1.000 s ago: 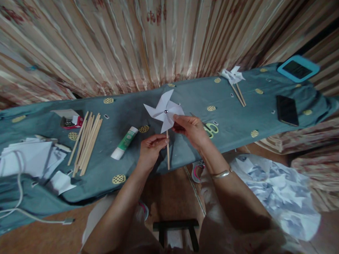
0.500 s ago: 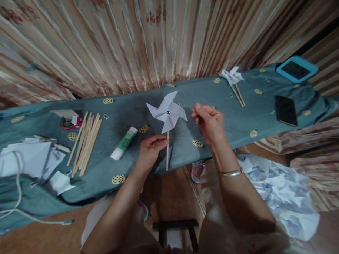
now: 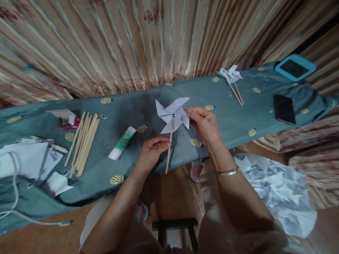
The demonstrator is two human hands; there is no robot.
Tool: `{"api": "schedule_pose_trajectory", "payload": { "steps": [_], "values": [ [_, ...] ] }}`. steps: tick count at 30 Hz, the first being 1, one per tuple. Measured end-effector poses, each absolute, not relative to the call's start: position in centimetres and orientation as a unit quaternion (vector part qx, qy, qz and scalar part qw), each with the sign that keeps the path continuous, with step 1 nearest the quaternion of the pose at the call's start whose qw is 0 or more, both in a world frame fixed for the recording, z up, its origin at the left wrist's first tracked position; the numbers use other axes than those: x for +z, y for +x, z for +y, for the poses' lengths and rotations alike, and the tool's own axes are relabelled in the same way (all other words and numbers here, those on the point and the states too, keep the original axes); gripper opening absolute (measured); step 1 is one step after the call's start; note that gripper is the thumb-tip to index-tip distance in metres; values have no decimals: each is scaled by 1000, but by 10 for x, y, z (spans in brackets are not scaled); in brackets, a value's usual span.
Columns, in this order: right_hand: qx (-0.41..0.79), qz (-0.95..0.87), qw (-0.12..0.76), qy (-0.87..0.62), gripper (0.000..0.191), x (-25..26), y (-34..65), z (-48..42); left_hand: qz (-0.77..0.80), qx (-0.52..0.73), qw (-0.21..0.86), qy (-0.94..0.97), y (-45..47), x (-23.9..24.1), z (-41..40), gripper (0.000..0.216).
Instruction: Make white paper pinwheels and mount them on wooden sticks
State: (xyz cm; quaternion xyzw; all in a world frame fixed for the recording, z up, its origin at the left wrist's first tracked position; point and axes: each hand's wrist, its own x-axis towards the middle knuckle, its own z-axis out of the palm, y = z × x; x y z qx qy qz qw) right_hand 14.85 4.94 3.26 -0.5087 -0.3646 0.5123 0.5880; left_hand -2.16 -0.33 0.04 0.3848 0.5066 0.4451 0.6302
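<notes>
A white paper pinwheel (image 3: 173,121) on a wooden stick (image 3: 168,160) is held up over the cloth-covered table, with a round silver pin head at its centre. My left hand (image 3: 152,151) pinches the stick between thumb and fingers below the blades. At the right edge of the pinwheel, the closed thumb and fingers of my right hand (image 3: 204,122) meet a blade. A green and white glue stick (image 3: 122,142) lies left of my left hand.
To the left are wooden sticks (image 3: 85,144), an open red box of pins (image 3: 67,121), white paper sheets (image 3: 26,158) and a white cable (image 3: 16,188). Rightward lie other pinwheels (image 3: 231,75), a phone (image 3: 284,110) and a blue-framed device (image 3: 295,67). A bag of paper pieces (image 3: 280,190) sits below.
My right hand has moved left to the pinwheel's edge. The blades have turned and the pinwheel has shifted slightly right, its stick now tilted. My left hand keeps its hold.
</notes>
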Motion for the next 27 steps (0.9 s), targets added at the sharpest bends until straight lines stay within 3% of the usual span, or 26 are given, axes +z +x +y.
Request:
{"api": "schedule_pose_trajectory", "payload": {
  "steps": [10,27],
  "values": [
    [518,-389,554,-522,37,35,143,46,515,451,620,383,-23,0,-3,24],
    [555,-366,552,-504,30,33,138,44,512,454,613,396,-23,2,-3,22]
  ]
}}
